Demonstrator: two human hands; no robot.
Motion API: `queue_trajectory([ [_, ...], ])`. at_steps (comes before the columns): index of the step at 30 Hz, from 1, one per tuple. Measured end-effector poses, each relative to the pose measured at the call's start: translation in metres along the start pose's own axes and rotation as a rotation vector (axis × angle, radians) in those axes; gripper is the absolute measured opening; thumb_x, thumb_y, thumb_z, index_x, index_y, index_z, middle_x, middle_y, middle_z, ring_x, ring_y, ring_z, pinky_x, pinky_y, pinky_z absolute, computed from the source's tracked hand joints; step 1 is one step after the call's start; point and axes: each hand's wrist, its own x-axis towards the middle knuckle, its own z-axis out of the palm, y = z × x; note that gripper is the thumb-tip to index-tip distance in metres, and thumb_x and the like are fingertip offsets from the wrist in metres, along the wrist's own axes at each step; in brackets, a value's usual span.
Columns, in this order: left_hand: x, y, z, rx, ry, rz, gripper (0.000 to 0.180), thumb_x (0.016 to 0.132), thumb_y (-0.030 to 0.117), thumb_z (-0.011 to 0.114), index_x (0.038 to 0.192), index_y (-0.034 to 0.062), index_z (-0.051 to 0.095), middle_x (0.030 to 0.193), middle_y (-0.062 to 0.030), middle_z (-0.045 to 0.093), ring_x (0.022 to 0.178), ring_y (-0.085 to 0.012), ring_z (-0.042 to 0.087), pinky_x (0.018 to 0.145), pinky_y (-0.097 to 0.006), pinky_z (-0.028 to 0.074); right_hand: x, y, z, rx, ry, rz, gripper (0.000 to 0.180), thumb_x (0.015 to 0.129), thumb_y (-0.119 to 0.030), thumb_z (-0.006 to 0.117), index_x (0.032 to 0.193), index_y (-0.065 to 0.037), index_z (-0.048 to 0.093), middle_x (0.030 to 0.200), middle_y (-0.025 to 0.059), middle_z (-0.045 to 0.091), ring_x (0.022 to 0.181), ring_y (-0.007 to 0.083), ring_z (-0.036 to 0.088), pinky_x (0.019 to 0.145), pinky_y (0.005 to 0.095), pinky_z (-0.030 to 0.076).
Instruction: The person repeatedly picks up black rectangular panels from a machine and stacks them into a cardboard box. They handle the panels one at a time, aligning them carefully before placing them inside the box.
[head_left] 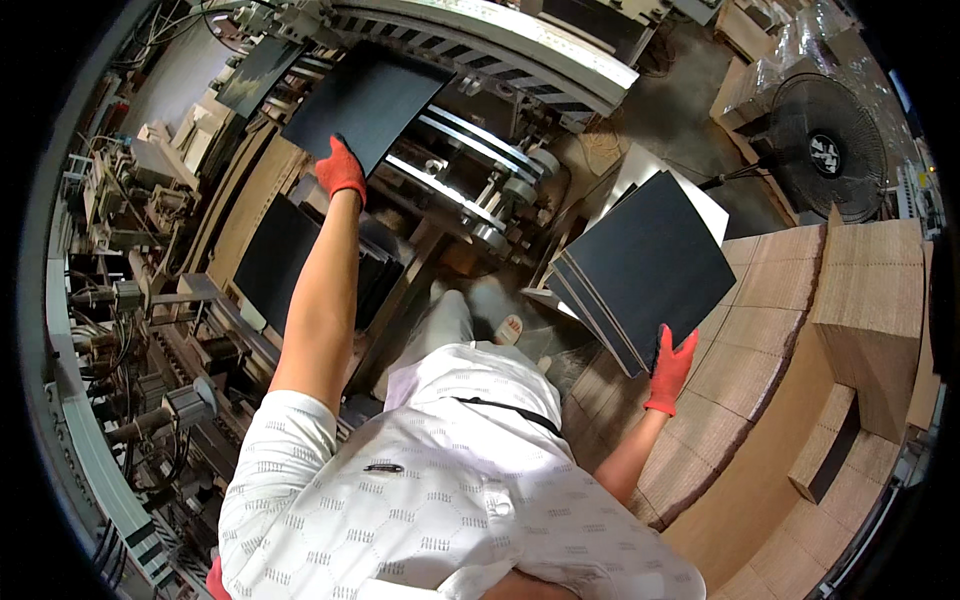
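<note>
My left hand (341,170), in a red glove, grips the near edge of a flat black panel (375,100). One finger lies on top of the panel, and the fingers beneath are hidden. The panel lies over the metal rails (470,150) of a machine. On the right, my right hand (672,372), also gloved in red, touches the near corner of a stack of black panels (650,262). Its visible fingers are spread apart. Pale brown edges of the lower sheets show along the stack's left side. Another dark panel (275,255) lies below my left forearm.
A striped machine beam (500,50) crosses the top. Machinery with cylinders (160,420) fills the left. A black fan (825,150) stands at the far right, behind brown board stacks (870,300). Something red (215,580) shows at the lower left, too cut off to name.
</note>
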Motion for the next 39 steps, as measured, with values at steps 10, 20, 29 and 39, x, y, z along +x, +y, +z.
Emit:
queue_trajectory([
  [10, -0.018, 0.021, -0.009, 0.043, 0.030, -0.038, 0.077, 0.084, 0.056, 0.064, 0.106, -0.0172, 0.064, 0.115, -0.0351, 0.063, 0.113, -0.0455, 0.060, 0.096, -0.048, 0.046, -0.001, -0.010, 0.002, -0.068, 0.034, -0.028, 0.067, 0.096, -0.031, 0.064, 0.146, 0.006, 0.037, 0.113, 0.0138, 0.062, 0.097, 0.0199, 0.057, 0.087, 0.0332, 0.045],
  [20, -0.014, 0.021, -0.008, 0.258, -0.256, 0.145, 0.068, 0.094, 0.058, 0.048, 0.108, -0.0050, 0.068, 0.106, -0.0248, 0.069, 0.095, -0.0347, 0.067, 0.081, -0.048, 0.050, -0.006, 0.014, 0.006, -0.273, 0.144, -0.066, 0.064, 0.095, -0.035, 0.061, 0.143, 0.002, 0.042, 0.108, 0.0251, 0.068, 0.096, 0.0380, 0.067, 0.078, 0.0431, 0.051],
  [29, 0.039, -0.040, -0.001, 0.119, -0.319, 0.123, 0.060, 0.099, 0.053, 0.040, 0.107, -0.0011, 0.066, 0.087, -0.0083, 0.062, 0.072, -0.0213, 0.051, 0.076, -0.036, 0.046, -0.001, -0.003, 0.004, 0.225, 0.181, 0.115, 0.055, 0.095, -0.036, 0.063, 0.140, -0.008, 0.052, 0.100, 0.0109, 0.071, 0.084, 0.0186, 0.066, 0.077, 0.0348, 0.051],
  [39, 0.038, -0.046, 0.014, 0.295, -0.116, 0.453, 0.056, 0.094, 0.045, 0.062, 0.103, -0.0107, 0.066, 0.101, -0.0289, 0.068, 0.084, -0.0384, 0.066, 0.076, -0.047, 0.053, -0.154, 0.146, 0.075, 0.063, 0.317, 0.370, 0.035, 0.099, -0.036, 0.052, 0.115, -0.007, 0.064, 0.106, 0.0129, 0.069, 0.092, 0.0284, 0.065, 0.077, 0.0417, 0.052],
])
